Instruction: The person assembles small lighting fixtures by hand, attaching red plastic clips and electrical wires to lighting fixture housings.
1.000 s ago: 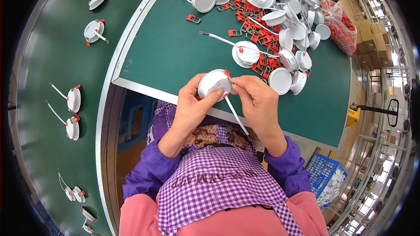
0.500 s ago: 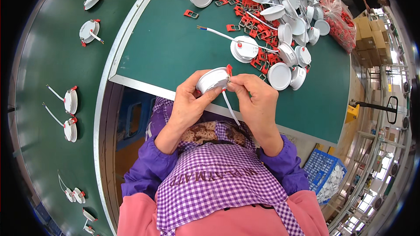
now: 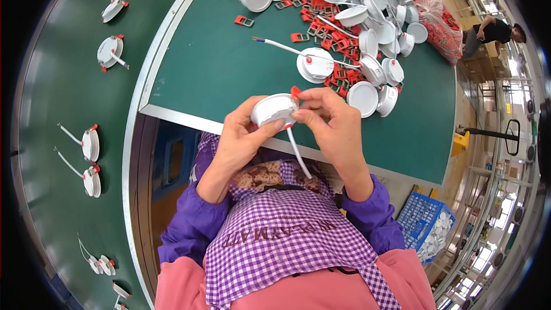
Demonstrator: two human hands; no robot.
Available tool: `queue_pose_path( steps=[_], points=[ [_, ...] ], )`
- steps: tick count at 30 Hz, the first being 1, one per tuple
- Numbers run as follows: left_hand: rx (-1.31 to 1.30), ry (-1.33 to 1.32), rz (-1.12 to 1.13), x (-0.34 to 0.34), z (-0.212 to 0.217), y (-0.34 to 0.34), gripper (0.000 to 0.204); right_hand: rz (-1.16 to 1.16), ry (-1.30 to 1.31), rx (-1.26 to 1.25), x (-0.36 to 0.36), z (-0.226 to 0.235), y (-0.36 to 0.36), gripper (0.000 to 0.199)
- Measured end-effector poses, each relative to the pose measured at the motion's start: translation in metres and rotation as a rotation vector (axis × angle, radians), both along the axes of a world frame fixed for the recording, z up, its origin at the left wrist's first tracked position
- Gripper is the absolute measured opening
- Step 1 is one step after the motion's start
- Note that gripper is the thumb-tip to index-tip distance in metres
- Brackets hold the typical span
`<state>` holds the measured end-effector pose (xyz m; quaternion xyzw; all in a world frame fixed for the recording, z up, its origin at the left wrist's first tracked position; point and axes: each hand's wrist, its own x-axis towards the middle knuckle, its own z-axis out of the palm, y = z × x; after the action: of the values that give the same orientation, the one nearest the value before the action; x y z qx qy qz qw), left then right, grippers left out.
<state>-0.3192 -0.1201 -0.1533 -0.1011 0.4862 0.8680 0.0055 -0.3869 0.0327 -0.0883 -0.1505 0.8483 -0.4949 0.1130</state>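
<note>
The left hand [image 3: 241, 132] holds a white, round, shallow plastic fitting [image 3: 270, 109] by its edge, tilted, above the near edge of the green table [image 3: 212, 89]. The thumb and fingers of the right hand [image 3: 336, 123] are pinched close together at the fitting's right rim, where a small red plastic clip with metal parts [image 3: 295, 93] stands up. A white cable [image 3: 297, 152] hangs below the grip.

The clip looks only partly settled; whether it is seated cannot be told. The left hand covers the opposite rim, so a second clip there cannot be confirmed. Well to the left of the grip, on a dark green surface [image 3: 57, 92], similar fittings with red clips lie spaced apart and seem finished. Ahead and to the right, a heap of white fittings [image 3: 373, 26] and loose red clips [image 3: 338, 40] appears to be what is left.

Farther right of the heap, a clear plastic bag [image 3: 439, 34] is full of red pieces. Below and right of the grip, a blue lattice crate [image 3: 410, 215] contains small white pieces.
</note>
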Motion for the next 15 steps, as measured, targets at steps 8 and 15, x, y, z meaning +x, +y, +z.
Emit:
queue_pose_path(
  steps=[8,15],
  points=[
    [-0.326,-0.073,0.507,0.012,0.014,-0.104,0.031,-0.150,0.248,0.261,-0.017,-0.012,0.057,0.009],
    [-0.934,-0.363,0.910,0.069,-0.022,-0.284,0.044,0.081,0.442,0.602,-0.013,-0.017,0.059,0.014]
  ],
)
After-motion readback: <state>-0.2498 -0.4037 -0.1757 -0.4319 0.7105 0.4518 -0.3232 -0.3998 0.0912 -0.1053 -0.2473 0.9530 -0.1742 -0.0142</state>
